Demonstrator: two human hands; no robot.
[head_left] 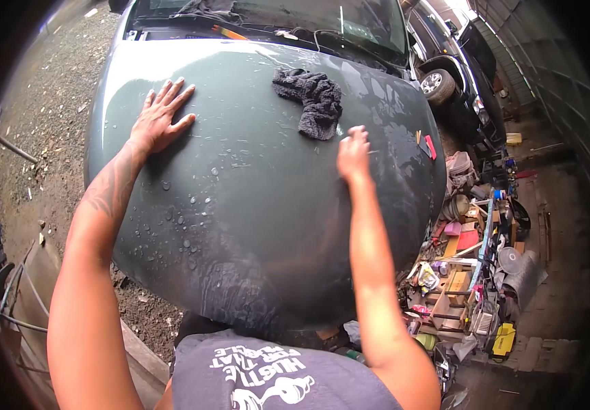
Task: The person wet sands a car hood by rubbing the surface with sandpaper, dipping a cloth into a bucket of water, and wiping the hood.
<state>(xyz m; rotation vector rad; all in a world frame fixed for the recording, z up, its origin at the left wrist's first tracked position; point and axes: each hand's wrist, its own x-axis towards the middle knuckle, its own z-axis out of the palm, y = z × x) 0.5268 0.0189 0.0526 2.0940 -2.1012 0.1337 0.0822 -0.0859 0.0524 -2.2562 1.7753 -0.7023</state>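
Observation:
A dark green car hood (267,184), wet with droplets and streaks, fills the middle of the view. My left hand (163,117) lies flat on its left part, fingers spread, holding nothing. On the upper middle of the hood a crumpled dark grey cloth (312,102) rests, touched by neither hand. Just below and right of that cloth is my right hand (354,154), over the hood with its fingers curled together. It is slightly blurred, and whatever its fingers may pinch is hidden. A small red piece (431,147) lies near the hood's right edge.
Behind the hood is the windshield (350,24). A dark vehicle (469,75) and a loose-looking wheel (438,85) stand at the upper right. Cluttered tools and boxes (456,280) fill the ground on the right. Gravel (49,116) borders the left side.

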